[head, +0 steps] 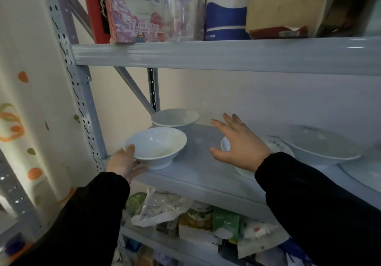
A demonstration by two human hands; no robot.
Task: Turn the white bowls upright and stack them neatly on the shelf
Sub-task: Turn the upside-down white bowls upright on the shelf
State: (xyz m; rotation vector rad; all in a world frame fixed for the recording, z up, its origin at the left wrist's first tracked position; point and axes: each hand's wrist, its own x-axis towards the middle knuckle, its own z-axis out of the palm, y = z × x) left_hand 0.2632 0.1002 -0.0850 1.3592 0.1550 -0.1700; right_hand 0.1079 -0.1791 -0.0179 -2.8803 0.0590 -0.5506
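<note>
The grip of the left hand point(123, 163) pinches the near white bowl point(158, 145), thumb on rim, fingers under its foot, upright at the shelf's point(198, 175) front-left edge. It is best lifted level and nested squarely into the rear bowl point(175, 118). The right hand point(240, 145) hovers spread, palm down, over a small bowl point(225, 144).

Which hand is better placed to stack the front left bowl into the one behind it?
Left: the left hand grips the front bowl, thumb on its rim, near the back bowl. The right hand is open, apart from both.
</note>
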